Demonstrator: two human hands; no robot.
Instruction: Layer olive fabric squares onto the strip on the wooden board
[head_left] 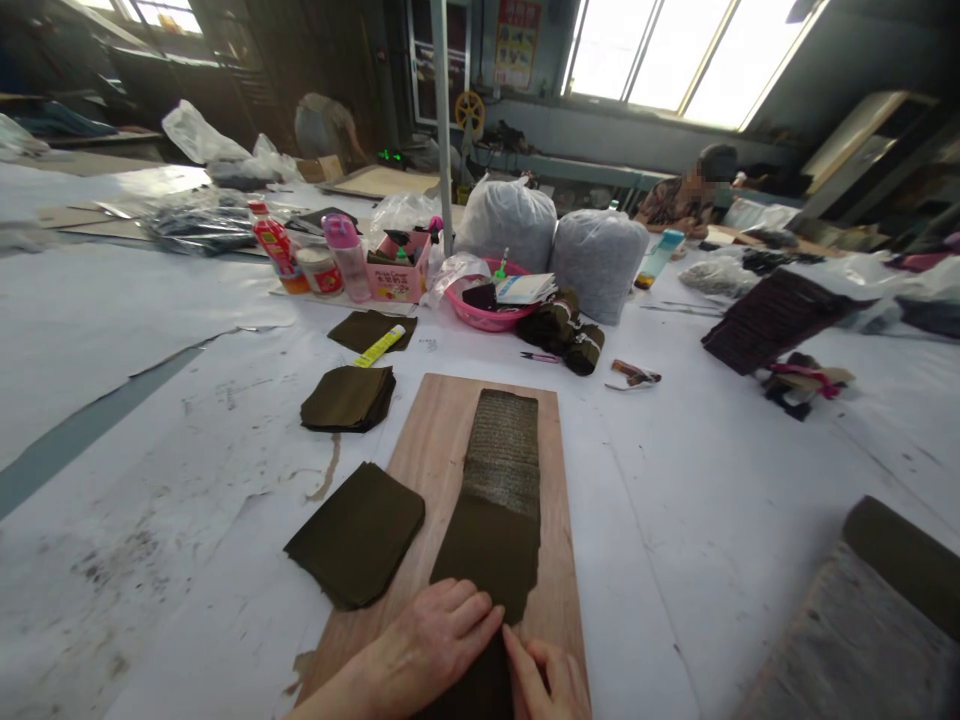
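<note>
A stack of overlapping dark olive fabric pieces runs lengthwise along a wooden board. Its far part shows a row of narrow, speckled edges. My left hand lies flat across the near end, with its fingers stretched to the right over the cloth. Close by its fingertips, my right hand has its fingers bent at the right edge of the near piece and seems to pinch it; the thumb is hidden. A pile of cut olive pieces overlaps the board's left edge.
Further left lie another olive pile and a yellow tube. A pink basket, a pink bottle and stuffed white bags stand beyond the board. Grey-backed fabric is at the right. A person sits at the far right.
</note>
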